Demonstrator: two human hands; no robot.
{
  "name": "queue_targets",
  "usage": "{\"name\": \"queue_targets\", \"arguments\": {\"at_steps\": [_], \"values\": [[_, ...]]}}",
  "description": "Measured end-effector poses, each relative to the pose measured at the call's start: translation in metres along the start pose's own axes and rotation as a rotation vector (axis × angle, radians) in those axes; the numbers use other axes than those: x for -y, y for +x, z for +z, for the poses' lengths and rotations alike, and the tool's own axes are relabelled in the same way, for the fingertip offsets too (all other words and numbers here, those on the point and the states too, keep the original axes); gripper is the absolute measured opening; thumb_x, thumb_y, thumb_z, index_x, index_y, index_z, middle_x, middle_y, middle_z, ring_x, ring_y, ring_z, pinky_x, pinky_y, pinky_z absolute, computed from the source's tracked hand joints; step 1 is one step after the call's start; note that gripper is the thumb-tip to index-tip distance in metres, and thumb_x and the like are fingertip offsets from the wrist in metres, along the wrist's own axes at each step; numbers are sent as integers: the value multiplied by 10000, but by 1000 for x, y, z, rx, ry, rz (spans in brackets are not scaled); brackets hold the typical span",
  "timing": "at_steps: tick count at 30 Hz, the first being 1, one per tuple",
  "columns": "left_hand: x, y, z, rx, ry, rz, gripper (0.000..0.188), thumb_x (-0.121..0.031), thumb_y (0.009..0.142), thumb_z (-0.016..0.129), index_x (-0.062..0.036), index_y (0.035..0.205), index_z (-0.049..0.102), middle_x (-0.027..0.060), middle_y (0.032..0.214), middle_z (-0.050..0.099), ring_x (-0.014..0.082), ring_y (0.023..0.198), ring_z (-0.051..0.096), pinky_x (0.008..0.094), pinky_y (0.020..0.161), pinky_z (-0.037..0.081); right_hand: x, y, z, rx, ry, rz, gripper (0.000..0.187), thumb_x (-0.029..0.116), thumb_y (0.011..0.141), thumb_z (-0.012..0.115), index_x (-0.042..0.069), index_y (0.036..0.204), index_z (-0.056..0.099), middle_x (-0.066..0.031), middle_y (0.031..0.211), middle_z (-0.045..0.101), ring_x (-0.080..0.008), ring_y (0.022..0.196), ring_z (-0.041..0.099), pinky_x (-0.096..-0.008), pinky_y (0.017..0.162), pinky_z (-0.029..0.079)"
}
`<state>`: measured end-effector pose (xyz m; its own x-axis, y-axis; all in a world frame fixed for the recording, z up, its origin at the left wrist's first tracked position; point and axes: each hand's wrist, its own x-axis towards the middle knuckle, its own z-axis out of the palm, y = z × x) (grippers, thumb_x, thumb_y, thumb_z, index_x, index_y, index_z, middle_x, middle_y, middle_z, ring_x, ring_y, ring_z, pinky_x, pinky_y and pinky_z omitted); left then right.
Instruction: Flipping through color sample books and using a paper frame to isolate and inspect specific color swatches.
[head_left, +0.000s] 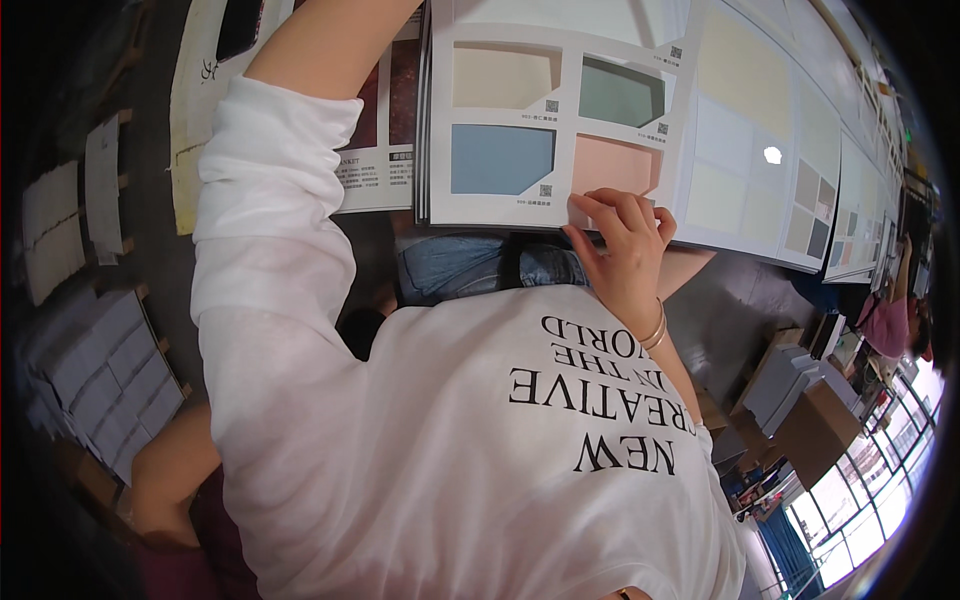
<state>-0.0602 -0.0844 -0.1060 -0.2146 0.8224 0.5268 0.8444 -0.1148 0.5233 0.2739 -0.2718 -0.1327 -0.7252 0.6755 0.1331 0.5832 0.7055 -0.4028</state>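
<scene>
A white colour sample board [500,212] with cut-out windows lies on top of a stack in front of me. Its windows show a beige panel [505,75], a green panel [620,92], a blue panel [500,160] and a pink panel [612,165]. At the board's near edge, below the pink panel, my right hand [632,235] is closed, its fingers curled over the edge and the thumb below. My left arm reaches up past the board's left side and leaves the picture at the top, so the left hand is out of sight.
Left of the board lie a printed sheet with dark red pictures [372,180] and a phone [240,28]. More pale sample boards [745,200] stretch to the right. Paper stacks [120,375] stand at far left, cardboard boxes [815,430] at right. Another person's arm [175,475] shows lower left.
</scene>
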Motion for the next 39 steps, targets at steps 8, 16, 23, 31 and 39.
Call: {"name": "queue_targets", "arguments": {"at_steps": [8, 16, 23, 31, 39], "values": [[-3, -2, 2, 4, 21, -15, 235, -249, 797, 771, -104, 979, 736, 88, 1050, 713, 279, 1045, 655, 420, 915, 500, 1, 1, -4, 13, 11, 8, 339, 132, 753, 803, 148, 1074, 697, 14, 1061, 641, -187, 970, 578, -409, 909, 301], [3, -1, 9, 30, -40, -35, 229, -218, 808, 770, -98, 1001, 746, 82, 1056, 735, 268, 1048, 668, 410, 931, 499, -1, 2, -4, 25, 16, 7, 327, 144, 747, 813, 149, 1057, 706, 14, 1048, 635, -183, 954, 575, -394, 878, 305], [-4, -4, 6, 21, 18, -17, 240, -222, 794, 777, -101, 1000, 748, 74, 1045, 736, 272, 1035, 669, 418, 916, 499, -3, 3, -4, 40, 20, 4, 344, 145, 737, 817, 152, 1063, 707, 15, 1043, 633, -182, 948, 573, -394, 881, 306], [4, -3, 14, 13, 3, -25, 244, -216, 792, 772, -101, 1005, 749, 87, 1054, 730, 279, 1029, 667, 416, 917, 498, -2, 4, -6, 54, 30, 2, 364, 114, 730, 811, 156, 1076, 706, 21, 1066, 637, -181, 959, 579, -396, 921, 313], [3, -4, 14, -5, -42, -10, 233, -213, 797, 764, -104, 1002, 751, 88, 1060, 724, 277, 1045, 659, 414, 925, 488, -4, 3, -5, 61, 49, 21, 350, 111, 738, 804, 163, 1073, 716, 29, 1071, 637, -179, 962, 577, -401, 922, 314]]}}
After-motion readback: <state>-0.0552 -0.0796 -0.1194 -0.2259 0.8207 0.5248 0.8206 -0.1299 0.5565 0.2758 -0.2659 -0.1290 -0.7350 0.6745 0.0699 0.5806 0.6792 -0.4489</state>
